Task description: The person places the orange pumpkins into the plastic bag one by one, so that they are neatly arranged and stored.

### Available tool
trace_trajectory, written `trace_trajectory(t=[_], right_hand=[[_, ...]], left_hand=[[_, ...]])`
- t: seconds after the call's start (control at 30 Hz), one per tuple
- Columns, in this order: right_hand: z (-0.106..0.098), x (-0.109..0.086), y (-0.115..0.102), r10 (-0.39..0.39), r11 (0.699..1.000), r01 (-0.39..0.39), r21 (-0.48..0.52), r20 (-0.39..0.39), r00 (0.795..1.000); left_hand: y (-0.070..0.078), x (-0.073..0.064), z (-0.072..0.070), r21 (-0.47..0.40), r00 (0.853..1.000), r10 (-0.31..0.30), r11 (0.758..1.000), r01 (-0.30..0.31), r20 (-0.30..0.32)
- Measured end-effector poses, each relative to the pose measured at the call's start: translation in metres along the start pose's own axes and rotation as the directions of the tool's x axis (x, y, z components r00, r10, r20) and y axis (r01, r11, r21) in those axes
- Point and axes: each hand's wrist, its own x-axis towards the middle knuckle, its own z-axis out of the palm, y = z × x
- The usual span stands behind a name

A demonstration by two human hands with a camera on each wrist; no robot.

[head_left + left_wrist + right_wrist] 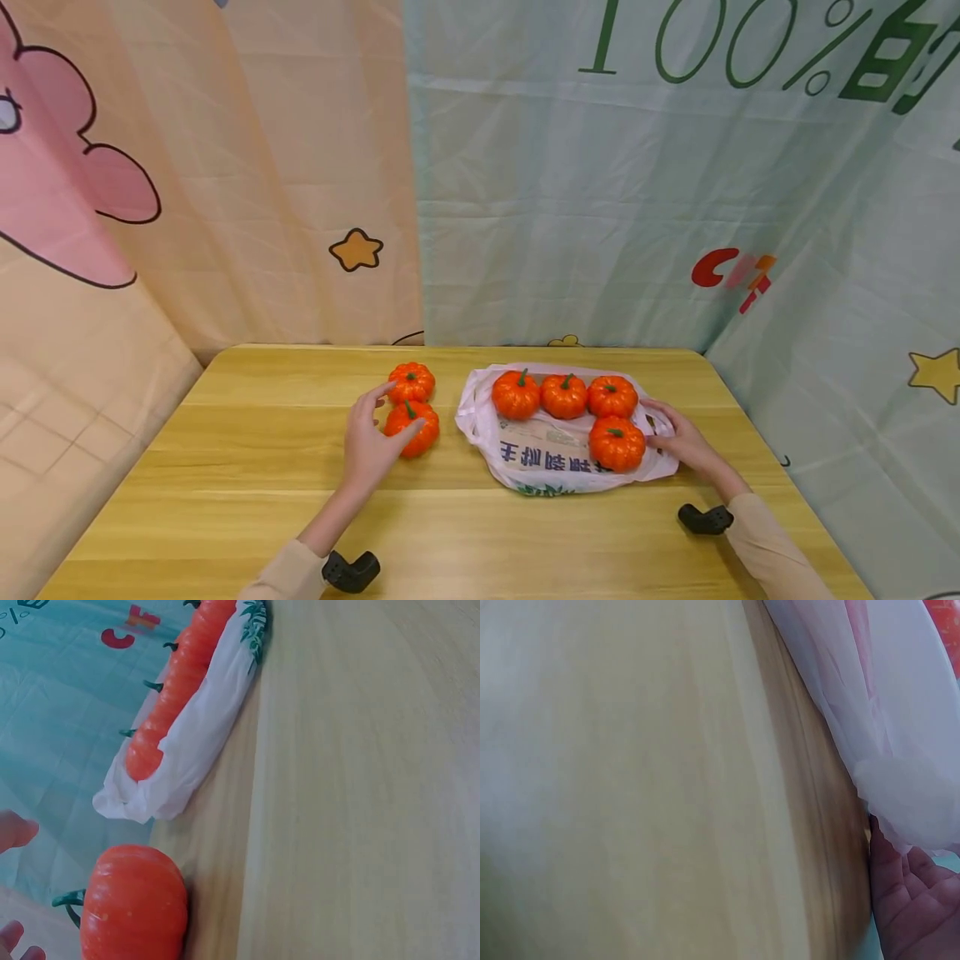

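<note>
Two small orange pumpkins with green stems stand one behind the other on the left of the table. My left hand [369, 437] is beside them, thumb and fingers spread about the nearer pumpkin [422, 433]; the farther pumpkin [412, 382] sits by the fingertips. Whether the hand touches either is unclear. A white plastic bag [480, 417] with printed lettering lies to the right, several pumpkins on it: a row at the back and one pumpkin [617, 444] at the front right. At the bag's right edge, my right hand [678, 437] holds the plastic; the bag partly hides its fingertips [919, 862].
The wooden table [480, 533] carries everything. Behind it and at both sides hang printed cloths [562, 208], close to the table's back edge. A black strap-like piece sits at each wrist, the left wrist piece [351, 572] and the right wrist piece [705, 519].
</note>
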Motion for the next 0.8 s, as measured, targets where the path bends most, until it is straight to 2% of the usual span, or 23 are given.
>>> trace_trajectory(t=[0.17, 0.4, 0.63, 0.8], right_hand=[[-0.001, 0.000, 0.000, -0.007, 1.000, 0.007, 0.001, -0.011, 1.000], [-0.001, 0.000, -0.001, 0.008, 1.000, -0.008, -0.001, -0.011, 1.000], [-0.001, 0.000, -0.001, 0.021, 1.000, -0.021, -0.015, -0.006, 1.000], [0.000, 0.000, -0.002, 0.031, 0.999, -0.031, -0.011, -0.001, 1.000]], left_hand=[[-0.008, -0.003, -0.003, 0.017, 0.996, -0.072, 0.997, 0.071, 0.046], [-0.019, -0.004, -0.002, 0.014, 0.975, -0.177, 0.984, 0.176, 0.137], [-0.026, -0.003, 0.001, 0.005, 0.955, -0.215, 0.976, 0.219, 0.203], [-0.030, -0.003, 0.003, 0.020, 0.951, -0.216, 0.976, 0.217, 0.220]])
